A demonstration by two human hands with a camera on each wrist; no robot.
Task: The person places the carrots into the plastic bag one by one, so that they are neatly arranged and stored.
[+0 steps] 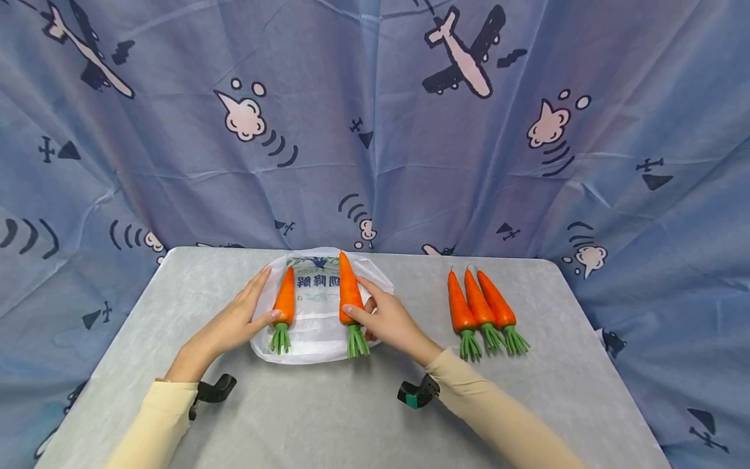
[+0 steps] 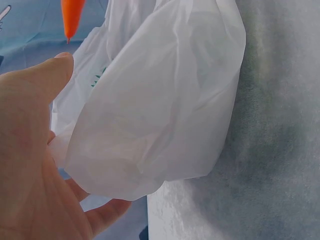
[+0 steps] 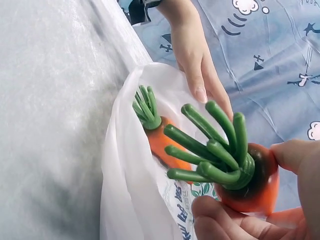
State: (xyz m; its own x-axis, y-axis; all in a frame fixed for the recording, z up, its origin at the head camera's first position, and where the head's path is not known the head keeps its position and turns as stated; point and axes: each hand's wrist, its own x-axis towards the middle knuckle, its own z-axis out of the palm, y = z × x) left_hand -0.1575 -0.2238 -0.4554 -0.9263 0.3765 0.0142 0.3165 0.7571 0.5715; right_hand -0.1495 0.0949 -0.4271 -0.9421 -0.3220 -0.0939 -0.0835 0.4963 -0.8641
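Note:
My right hand (image 1: pixel 394 324) grips a carrot (image 1: pixel 349 293) around its thick end, thumb on one side and fingers on the other. Its green stalks (image 3: pixel 220 150) stick out toward the camera in the right wrist view. Below it spreads a white plastic bag (image 1: pixel 316 346) with printed lettering, lying wide at the mouth. Another carrot (image 1: pixel 285 296) rests inside the bag on the left. Beside it, my left hand (image 1: pixel 228 324) lies along the bag's left edge with extended fingers touching the plastic, the thumb overlapping that carrot's thick end in the head view.
Three more carrots (image 1: pixel 482 303) lie side by side on the right part of the grey-white table (image 1: pixel 316 423), stalks toward me. Behind the table's far edge hangs a blue curtain (image 1: pixel 316 130) with printed airplanes. Dark wrist straps (image 1: pixel 418 392) sit at both wrists.

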